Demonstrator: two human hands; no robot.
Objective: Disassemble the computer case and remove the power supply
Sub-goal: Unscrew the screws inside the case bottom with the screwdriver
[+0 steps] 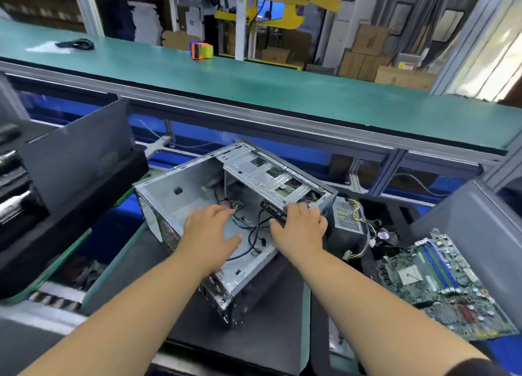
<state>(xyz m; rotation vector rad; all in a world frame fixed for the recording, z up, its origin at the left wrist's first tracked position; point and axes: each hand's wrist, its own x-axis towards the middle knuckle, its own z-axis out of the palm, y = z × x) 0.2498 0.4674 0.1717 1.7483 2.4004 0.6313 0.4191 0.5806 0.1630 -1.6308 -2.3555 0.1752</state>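
Two hands (210, 228) (299, 228), one computer case (180, 189)

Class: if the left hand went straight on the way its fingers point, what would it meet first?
Probably the tangle of black cables with a small connector inside the open grey metal computer case, just beyond the left hand; depth is uncertain.

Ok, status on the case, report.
Left hand open inside case. Right hand gripping black part at drive cage. Power supply already out, beside case. Loose cables still inside.
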